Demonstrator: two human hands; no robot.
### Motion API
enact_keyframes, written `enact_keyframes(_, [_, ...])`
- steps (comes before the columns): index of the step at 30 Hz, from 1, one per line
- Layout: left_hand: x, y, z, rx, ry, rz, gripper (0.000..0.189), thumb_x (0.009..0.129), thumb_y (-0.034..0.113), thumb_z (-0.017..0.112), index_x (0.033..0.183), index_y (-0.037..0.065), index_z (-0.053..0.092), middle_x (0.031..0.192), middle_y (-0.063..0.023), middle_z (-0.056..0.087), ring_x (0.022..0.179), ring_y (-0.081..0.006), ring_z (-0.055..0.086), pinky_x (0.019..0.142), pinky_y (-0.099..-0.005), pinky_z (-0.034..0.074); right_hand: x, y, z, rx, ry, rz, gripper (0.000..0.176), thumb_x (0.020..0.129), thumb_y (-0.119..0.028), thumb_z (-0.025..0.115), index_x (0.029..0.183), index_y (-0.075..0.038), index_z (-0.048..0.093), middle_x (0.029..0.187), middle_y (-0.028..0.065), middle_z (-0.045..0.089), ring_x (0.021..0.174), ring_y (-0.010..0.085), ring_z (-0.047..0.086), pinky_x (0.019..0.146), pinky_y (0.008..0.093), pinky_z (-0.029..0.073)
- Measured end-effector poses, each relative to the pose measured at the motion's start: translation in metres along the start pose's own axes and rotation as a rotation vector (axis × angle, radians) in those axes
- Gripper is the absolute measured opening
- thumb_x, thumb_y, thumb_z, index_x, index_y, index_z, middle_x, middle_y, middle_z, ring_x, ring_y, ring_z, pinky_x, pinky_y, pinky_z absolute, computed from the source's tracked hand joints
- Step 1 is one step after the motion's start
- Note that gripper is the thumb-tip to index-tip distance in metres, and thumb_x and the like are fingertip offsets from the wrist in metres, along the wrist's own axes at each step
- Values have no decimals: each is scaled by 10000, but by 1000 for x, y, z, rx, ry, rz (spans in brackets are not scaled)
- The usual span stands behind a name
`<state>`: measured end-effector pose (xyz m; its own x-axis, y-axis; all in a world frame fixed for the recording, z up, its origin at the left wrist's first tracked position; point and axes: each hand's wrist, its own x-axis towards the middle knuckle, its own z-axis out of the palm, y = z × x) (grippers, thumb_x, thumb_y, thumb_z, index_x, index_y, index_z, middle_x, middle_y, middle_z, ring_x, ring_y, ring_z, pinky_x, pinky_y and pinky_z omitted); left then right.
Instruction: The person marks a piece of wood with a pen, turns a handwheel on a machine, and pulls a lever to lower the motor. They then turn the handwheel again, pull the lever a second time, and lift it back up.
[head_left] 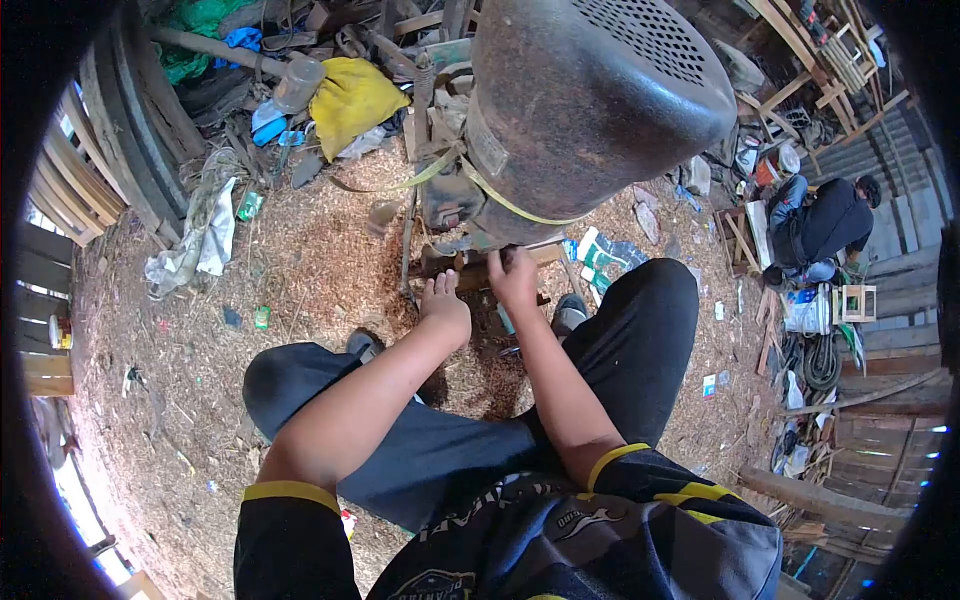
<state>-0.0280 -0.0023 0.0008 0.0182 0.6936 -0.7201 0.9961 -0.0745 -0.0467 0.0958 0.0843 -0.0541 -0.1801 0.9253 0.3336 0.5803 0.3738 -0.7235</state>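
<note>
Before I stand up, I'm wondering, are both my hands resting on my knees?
No, the left hand and right hand are both reaching forward beyond the knees, beside the big metal housing.

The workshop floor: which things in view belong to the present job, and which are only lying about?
Likely in the job:
- left hand and right hand
- large metal housing above them
- strap around the housing
- pale wood beside the right hand

Seemingly lying about:
- yellow sack
- crumpled white sheet
- green scrap

Both hands reach beneath the machine.
</note>
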Motion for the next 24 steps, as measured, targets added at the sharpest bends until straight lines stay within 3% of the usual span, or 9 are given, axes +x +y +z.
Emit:
enact_keyframes(1, [1, 1, -1, -16, -26, 3, 998, 737, 519, 830, 1496, -13, 459, 1684, -250, 53, 1568, -369, 90, 1256, -479, 114, 0, -11, -6, -61, -24, -91, 261, 889, -182, 701, 756, 33, 640, 737, 257, 625, 742, 443, 622, 679, 500, 481])
enact_keyframes(5, [-3, -1, -6, -55, -25, 8, 967, 736, 480, 836, 1489, -6, 473, 1684, -252, 42, 1568, -373, 84, 1258, -488, 90, 4, 3, -6, -36, 109, -34, 237, 899, -206, 720, 851, 19, 663, 698, 210, 627, 629, 398, 615, 576, 454, 467])
enact_keyframes(8, [9, 6, 12, -21, 36, -35, 921, 747, 442, 831, 1475, -8, 492, 1684, -254, 36, 1568, -376, 78, 1258, -486, 82, -5, -17, -15, -94, -10, -139, 211, 913, -184, 709, 881, 23, 679, 713, 207, 636, 618, 383, 616, 569, 435, 471])
enact_keyframes(9, [2, 6, 4, -7, -24, -26, 869, 763, 415, 818, 1458, -10, 515, 1683, -257, 26, 1569, -381, 69, 1258, -480, 81, -5, -15, -10, -51, 49, -289, 158, 927, -145, 697, 923, 12, 705, 763, 189, 659, 638, 327, 645, 582, 410, 482])
enact_keyframes(13, [19, 6, 23, -42, 55, -43, 815, 768, 367, 813, 1444, 2, 539, 1679, -270, 31, 1567, -394, 65, 1252, -490, 69, -10, -7, -9, 105, 59, 6, 110, 912, -90, 714, 988, -9, 720, 843, 142, 687, 758, 268, 676, 676, 377, 524])
enact_keyframes(16, [9, 10, 13, -53, 24, -32, 790, 767, 296, 810, 1454, 19, 536, 1677, -275, 39, 1566, -409, 57, 1241, -513, 47, -17, -20, -13, -19, 51, -97, 124, 901, -74, 718, 999, 2, 716, 890, 162, 709, 814, 276, 698, 731, 369, 541])
enact_keyframes(17, [4, 9, 7, -46, -5, -27, 808, 756, 307, 822, 1454, 18, 535, 1678, -272, 35, 1566, -409, 53, 1241, -513, 48, -18, -26, -18, 40, -40, -139, 160, 870, -35, 709, 1029, -9, 710, 954, 199, 709, 906, 397, 673, 845, 422, 535])
enact_keyframes(24, [7, 10, 10, 1, 29, -33, 874, 733, 432, 854, 1444, 27, 550, 1675, -280, 50, 1563, -408, 76, 1251, -497, 92, -20, -30, -26, 95, -26, -118, 133, 895, -79, 704, 1005, -4, 713, 926, 191, 717, 851, 347, 705, 782, 392, 554])
